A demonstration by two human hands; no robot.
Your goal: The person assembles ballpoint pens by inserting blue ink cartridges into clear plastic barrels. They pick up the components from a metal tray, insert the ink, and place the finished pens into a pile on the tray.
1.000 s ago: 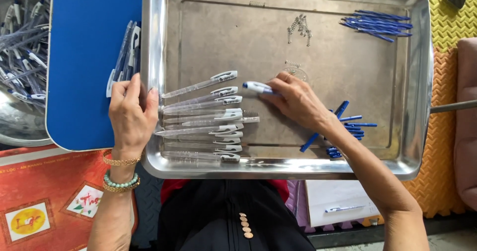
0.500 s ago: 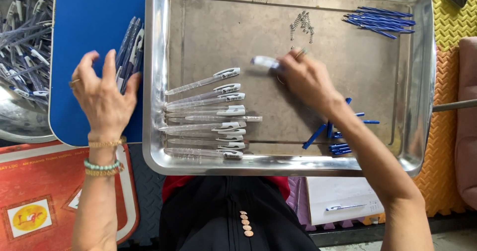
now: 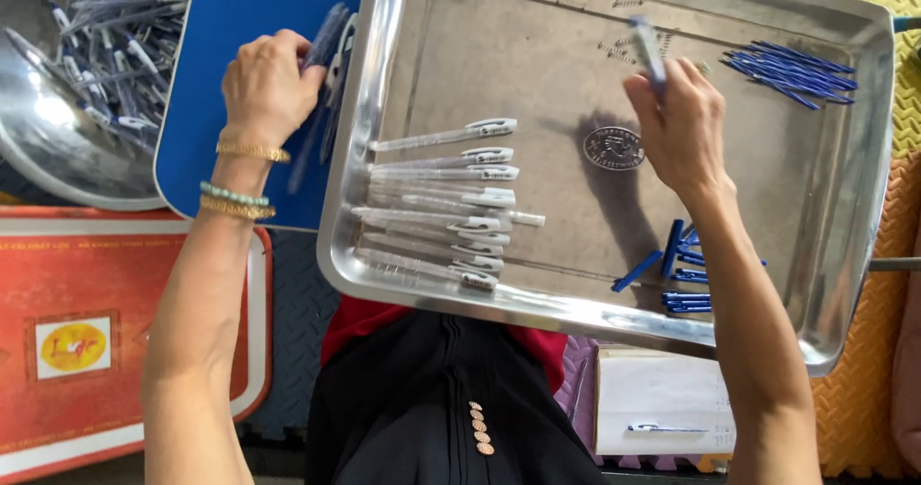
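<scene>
Since half a second ago, both hands have travelled up and outward: the left from beside the tray onto the blue board, the right from the tray's middle toward its far end.

Left hand point(image 3: 267, 87): fingers curled down over a small heap of pens point(image 3: 326, 53) on the blue board point(image 3: 235, 24), at the edge next to the tray. Whether the fingers have actually closed on a pen I cannot tell; the knuckles hide it.

Right hand point(image 3: 676, 125): lifted above the tray, fingers pinched shut on one pen point(image 3: 648, 48), clear-bodied with a blue end, pointing away from me. It appears blurred.

Metal tray point(image 3: 576, 307): resting across my lap, tilted.
- Row of clear pens point(image 3: 446, 207), white caps to the right, lying parallel near the left wall; I judge they are lined up to keep finished pieces together.
- Bundle of blue refills point(image 3: 791, 68), far right corner, near the pen I hold.
- Scatter of blue caps point(image 3: 681, 274), near edge, beside my right forearm.

Steel bowl point(image 3: 58, 149): upper left, holding many loose pens.

Red lid point(image 3: 58, 341): below the bowl, under my left forearm.

White box point(image 3: 662, 413): below the tray's near edge, one pen lying on it.
</scene>
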